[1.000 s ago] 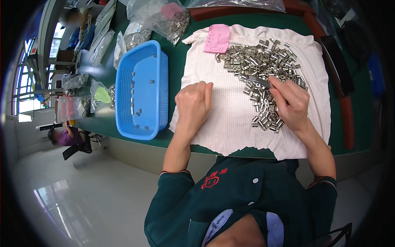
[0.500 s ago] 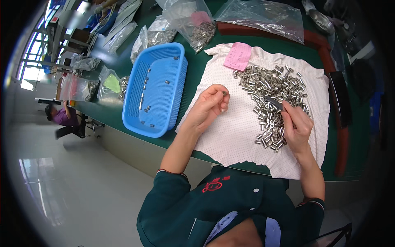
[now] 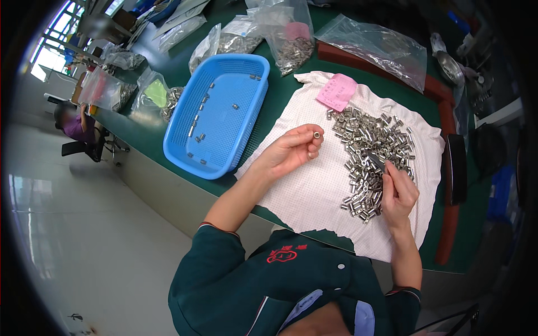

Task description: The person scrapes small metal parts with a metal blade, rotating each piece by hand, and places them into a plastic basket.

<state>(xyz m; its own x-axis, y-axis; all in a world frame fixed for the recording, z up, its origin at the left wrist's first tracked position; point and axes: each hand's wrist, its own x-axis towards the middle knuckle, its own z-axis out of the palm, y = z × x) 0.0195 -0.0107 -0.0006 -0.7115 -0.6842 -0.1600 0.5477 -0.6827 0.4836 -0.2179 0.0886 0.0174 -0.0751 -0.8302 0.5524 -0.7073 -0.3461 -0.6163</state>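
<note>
Between thumb and forefinger, my left hand (image 3: 287,151) pinches a small metal sleeve (image 3: 316,135), its round hole turned up. My right hand (image 3: 399,196) is closed on dark tweezers (image 3: 377,162), whose tip lies over a pile of shiny metal sleeves (image 3: 364,131). The tip is too small to tell whether it grips any of them. Under the pile spreads a white dotted cloth (image 3: 300,193). To the left of my hands a blue plastic basket (image 3: 259,106) holds several metal sleeves, loosely scattered and partly in a row.
A pink slip (image 3: 337,92) lies at the pile's far edge. Clear bags of metal parts (image 3: 294,53) and a flat plastic bag (image 3: 378,47) lie behind. A red-brown wooden frame (image 3: 446,235) and a black case (image 3: 457,168) border the right. Another person (image 3: 78,126) sits far left.
The view has shifted and turned slightly. My left hand has tilted the sleeve so its open end shows. My right hand still keeps the tweezers at the pile.
</note>
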